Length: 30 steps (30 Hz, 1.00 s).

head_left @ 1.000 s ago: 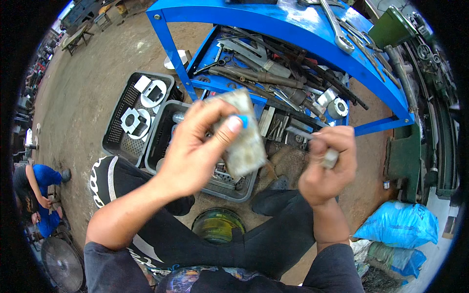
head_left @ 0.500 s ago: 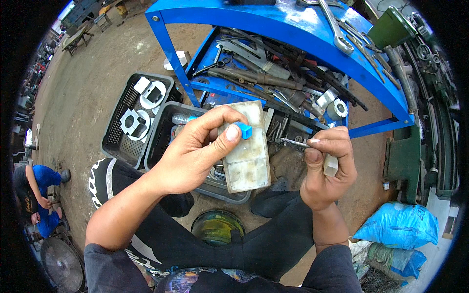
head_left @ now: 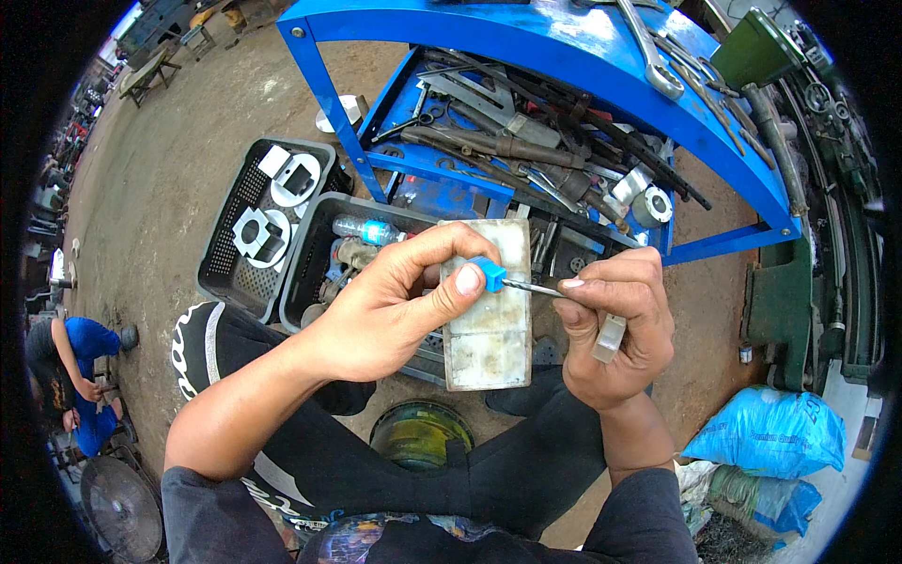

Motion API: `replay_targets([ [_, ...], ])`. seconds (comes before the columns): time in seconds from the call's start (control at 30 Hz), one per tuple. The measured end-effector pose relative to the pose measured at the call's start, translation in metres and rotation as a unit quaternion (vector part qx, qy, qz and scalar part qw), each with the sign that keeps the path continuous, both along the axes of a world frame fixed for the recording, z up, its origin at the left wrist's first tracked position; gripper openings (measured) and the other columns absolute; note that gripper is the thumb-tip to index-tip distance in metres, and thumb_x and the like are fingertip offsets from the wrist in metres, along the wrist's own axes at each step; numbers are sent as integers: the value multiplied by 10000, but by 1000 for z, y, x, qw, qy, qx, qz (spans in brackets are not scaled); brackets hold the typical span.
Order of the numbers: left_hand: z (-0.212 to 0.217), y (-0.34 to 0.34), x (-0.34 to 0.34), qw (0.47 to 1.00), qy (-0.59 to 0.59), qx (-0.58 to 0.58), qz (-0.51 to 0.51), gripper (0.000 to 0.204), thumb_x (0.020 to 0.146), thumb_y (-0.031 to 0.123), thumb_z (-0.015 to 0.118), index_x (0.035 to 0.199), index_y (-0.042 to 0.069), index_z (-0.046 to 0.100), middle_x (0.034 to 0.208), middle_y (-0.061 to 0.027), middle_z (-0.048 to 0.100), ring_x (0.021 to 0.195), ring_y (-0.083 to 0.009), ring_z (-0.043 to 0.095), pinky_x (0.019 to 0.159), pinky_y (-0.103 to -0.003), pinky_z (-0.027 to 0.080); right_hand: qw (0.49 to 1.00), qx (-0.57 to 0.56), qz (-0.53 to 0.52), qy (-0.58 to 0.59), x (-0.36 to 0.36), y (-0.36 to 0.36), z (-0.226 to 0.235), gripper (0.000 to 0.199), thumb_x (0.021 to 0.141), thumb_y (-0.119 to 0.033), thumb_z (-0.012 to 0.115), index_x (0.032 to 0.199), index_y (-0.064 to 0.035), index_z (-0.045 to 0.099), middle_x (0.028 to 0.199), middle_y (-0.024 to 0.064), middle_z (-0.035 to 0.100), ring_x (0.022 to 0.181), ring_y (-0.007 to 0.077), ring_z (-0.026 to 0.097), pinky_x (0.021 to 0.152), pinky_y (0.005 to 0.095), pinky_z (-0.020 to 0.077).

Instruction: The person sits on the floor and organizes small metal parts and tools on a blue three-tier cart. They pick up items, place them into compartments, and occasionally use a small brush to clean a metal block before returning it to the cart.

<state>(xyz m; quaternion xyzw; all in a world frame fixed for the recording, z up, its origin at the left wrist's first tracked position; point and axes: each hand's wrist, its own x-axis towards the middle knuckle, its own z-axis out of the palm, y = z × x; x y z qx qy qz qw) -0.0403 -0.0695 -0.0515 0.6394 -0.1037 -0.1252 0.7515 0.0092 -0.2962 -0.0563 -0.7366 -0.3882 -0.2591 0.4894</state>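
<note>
Head view: left hand point(head_left: 395, 310) gripping a pale rectangular case point(head_left: 487, 324) and blue cap point(head_left: 488, 274); right hand point(head_left: 615, 329) pinching a thin metal bit point(head_left: 531, 289), clasping a small white block point(head_left: 609, 338).

Bright, even daylight falls from above, casting only soft shadows. The picture is sharp at centre. Fisheye distortion bends straight edges toward its black rim.

Outdoor workshop: blue tool rack point(head_left: 601, 56), parts crates point(head_left: 235, 282).

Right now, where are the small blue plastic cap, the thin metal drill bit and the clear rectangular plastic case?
small blue plastic cap point(head_left: 488, 274), head view, its top face
thin metal drill bit point(head_left: 531, 289), head view, mid-shaft
clear rectangular plastic case point(head_left: 489, 348), head view, lower panel
</note>
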Motion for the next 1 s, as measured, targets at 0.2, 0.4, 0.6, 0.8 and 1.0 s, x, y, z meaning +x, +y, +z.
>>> replay_targets([
  [0.2, -3, 2, 2, 999, -26, 42, 11, 274, 1075, 298, 599, 1178, 45, 618, 1077, -1, 573, 942, -62, 513, 829, -270, 454, 998, -40, -11, -45, -1, -1, 4, 249, 761, -60, 869, 966, -71, 728, 892, 53, 693, 775, 219, 599, 664, 334, 478],
  [0.4, -1, 1, 1, 976, -111, 173, 75, 292, 1044, 311, 638, 1105, 26, 619, 1019, -31, 591, 987, -143, 530, 904, -315, 428, 996, -60, -19, -67, 0, 0, 4, 297, 721, -34, 881, 974, -60, 726, 896, 50, 689, 770, 224, 595, 658, 336, 479],
  [0.6, -3, -1, 4, 966, -146, 197, 85, 279, 969, 276, 734, 1098, 36, 672, 1025, -52, 646, 1012, -186, 512, 807, -296, 450, 998, -45, -2, -43, 0, 2, 2, 294, 712, -28, 883, 957, -49, 723, 857, 64, 682, 755, 236, 602, 653, 347, 480],
  [0.8, -3, -4, -1, 954, -123, 255, 99, 284, 945, 272, 767, 1097, 44, 689, 997, -52, 632, 964, -180, 513, 749, -319, 462, 999, -40, 6, -35, 2, 6, -4, 274, 720, -37, 883, 937, -39, 717, 842, 70, 680, 748, 244, 605, 653, 352, 484],
  [1.0, -9, -1, 5, 954, -134, 219, 154, 289, 925, 284, 791, 1092, 63, 710, 953, -64, 586, 899, -178, 541, 721, -327, 464, 985, -40, 33, 165, 5, 3, -5, 362, 826, -169, 852, 1084, -5, 658, 999, 136, 631, 871, 303, 605, 782, 383, 504],
])
